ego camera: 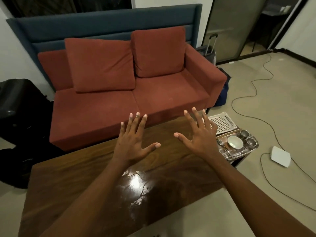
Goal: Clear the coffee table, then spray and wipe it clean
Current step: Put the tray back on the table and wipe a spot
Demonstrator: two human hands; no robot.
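The dark wooden coffee table point(71, 182) fills the lower middle of the head view, its glossy top bare and showing a bright light reflection with faint streaks. My left hand point(133, 142) hovers above the table's far half, palm down, fingers spread, holding nothing. My right hand point(200, 135) is held the same way to its right, near the table's far right corner, fingers apart and empty. Both forearms reach in from the bottom of the frame. No spray bottle or cloth is in view.
A red sofa point(130, 93) stands right behind the table. On a low stand at the table's right end sits a steel tray point(239, 152) with a white bowl point(235, 141), small steel cups and spoons, beside a white perforated tray point(222, 122). Cables and a white box point(280, 156) lie on the floor; dark luggage point(18, 117) is at left.
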